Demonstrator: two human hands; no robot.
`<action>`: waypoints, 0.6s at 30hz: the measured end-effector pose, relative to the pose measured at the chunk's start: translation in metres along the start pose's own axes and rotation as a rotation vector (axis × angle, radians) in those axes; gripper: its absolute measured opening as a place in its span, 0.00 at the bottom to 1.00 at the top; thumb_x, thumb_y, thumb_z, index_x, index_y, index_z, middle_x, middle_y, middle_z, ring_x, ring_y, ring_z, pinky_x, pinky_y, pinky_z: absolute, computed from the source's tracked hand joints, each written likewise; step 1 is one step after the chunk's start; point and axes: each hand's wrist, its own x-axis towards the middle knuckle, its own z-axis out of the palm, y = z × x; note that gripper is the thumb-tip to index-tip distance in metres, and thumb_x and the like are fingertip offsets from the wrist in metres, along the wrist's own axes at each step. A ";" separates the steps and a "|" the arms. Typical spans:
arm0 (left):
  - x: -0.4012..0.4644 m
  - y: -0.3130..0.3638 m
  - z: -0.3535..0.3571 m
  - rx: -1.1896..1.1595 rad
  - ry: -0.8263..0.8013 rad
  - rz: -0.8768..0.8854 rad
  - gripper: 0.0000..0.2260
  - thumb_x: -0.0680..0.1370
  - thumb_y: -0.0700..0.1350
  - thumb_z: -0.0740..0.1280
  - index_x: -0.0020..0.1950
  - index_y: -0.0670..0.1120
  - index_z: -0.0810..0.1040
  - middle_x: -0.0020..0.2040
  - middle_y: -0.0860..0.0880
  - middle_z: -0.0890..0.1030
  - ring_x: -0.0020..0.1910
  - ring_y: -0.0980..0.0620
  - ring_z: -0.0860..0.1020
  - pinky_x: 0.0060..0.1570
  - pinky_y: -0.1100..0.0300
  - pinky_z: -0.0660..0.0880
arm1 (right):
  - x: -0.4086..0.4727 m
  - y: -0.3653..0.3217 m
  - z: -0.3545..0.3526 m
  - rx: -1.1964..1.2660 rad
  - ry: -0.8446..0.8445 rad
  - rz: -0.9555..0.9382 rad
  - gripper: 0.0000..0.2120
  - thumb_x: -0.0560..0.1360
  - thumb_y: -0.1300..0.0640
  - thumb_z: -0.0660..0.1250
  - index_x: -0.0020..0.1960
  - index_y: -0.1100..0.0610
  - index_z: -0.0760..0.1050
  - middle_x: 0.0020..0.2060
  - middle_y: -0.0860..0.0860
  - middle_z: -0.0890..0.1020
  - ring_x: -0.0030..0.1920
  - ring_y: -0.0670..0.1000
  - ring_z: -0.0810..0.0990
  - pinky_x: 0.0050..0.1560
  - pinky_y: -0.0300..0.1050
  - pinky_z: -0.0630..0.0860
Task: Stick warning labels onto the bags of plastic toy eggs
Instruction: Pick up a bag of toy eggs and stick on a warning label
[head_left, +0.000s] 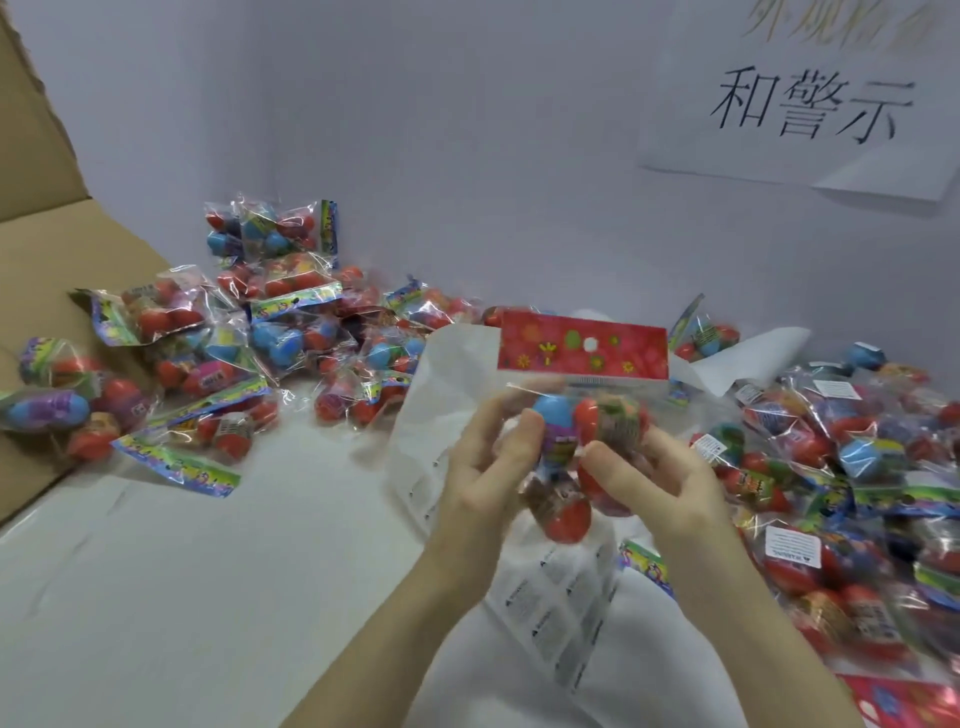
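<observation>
A clear bag of plastic toy eggs (571, 441) with a red flowered header card is held up in front of me, above the table. My left hand (488, 467) holds its left side, thumb on the front by a blue egg. My right hand (654, 483) grips its right side, thumb pressed on a red egg. A sheet of warning labels (561, 597) lies on the white table (208, 571) under my wrists. I cannot tell whether a label is on this bag.
A heap of egg bags (270, 332) lies at the back left, some spilling onto a cardboard box flap (47, 270). Another heap (841, 467) at the right shows white labels on several bags. White paper (748, 358) lies behind. A printed sign (810, 104) hangs on the wall.
</observation>
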 end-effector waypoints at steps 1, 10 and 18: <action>-0.001 -0.003 0.001 0.012 0.004 -0.028 0.06 0.72 0.52 0.65 0.43 0.58 0.81 0.42 0.55 0.83 0.41 0.57 0.81 0.40 0.64 0.77 | 0.000 -0.002 0.000 0.024 -0.016 -0.007 0.12 0.62 0.54 0.72 0.45 0.46 0.83 0.39 0.46 0.85 0.39 0.42 0.83 0.35 0.31 0.75; -0.006 -0.004 0.010 0.130 0.081 -0.099 0.01 0.66 0.47 0.69 0.35 0.51 0.80 0.32 0.54 0.80 0.34 0.59 0.78 0.34 0.69 0.74 | 0.000 -0.004 -0.003 0.044 0.020 0.119 0.21 0.49 0.59 0.81 0.41 0.60 0.83 0.35 0.64 0.82 0.36 0.59 0.78 0.38 0.51 0.73; -0.001 -0.006 0.005 0.157 0.125 -0.125 0.06 0.65 0.48 0.69 0.34 0.46 0.80 0.33 0.50 0.79 0.34 0.56 0.77 0.34 0.67 0.74 | 0.001 -0.001 -0.007 0.032 0.014 0.142 0.25 0.56 0.53 0.81 0.51 0.55 0.79 0.47 0.53 0.85 0.50 0.51 0.83 0.50 0.47 0.78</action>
